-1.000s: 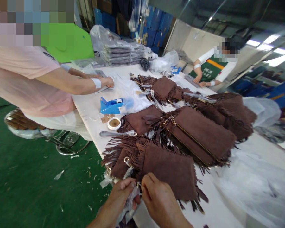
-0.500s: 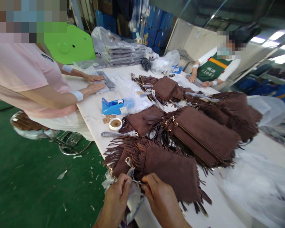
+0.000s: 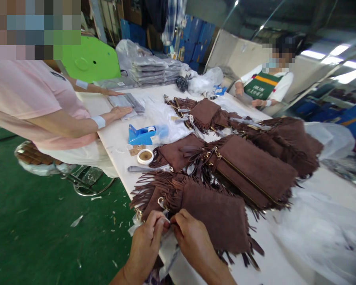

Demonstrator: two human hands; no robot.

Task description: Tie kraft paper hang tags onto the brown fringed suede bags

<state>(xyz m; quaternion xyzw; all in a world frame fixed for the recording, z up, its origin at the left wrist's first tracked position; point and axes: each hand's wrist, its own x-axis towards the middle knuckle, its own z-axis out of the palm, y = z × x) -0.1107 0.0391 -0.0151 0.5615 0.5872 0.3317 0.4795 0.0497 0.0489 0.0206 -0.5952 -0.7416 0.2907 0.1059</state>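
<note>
At the near table edge my left hand [image 3: 146,237] and my right hand [image 3: 192,235] are close together, both closed in a pinch. Between their fingertips is a thin whitish string, mostly hidden by the fingers. Grey-white plastic wrapping [image 3: 168,246] hangs just below them. A brown fringed suede handbag [image 3: 215,209] lies flat directly beyond, partly under my right hand. Its gold ring [image 3: 160,202] shows just above my left fingers. Behind it lies another brown fringed bag [image 3: 258,168] with gold zips, and a grey-wrapped strap [image 3: 148,169] sits to the left.
A blue tape dispenser [image 3: 141,135] and a round white tin [image 3: 145,156] stand near the left table edge. More fringed bags [image 3: 206,113] lie farther back. Plastic sheeting [image 3: 323,233] covers the right. Co-workers' hands [image 3: 120,113] work at left and far right.
My hands have drawn closer together, so the thin string that showed between them is now mostly covered. The far co-worker has raised one hand. The bags have stayed put.
</note>
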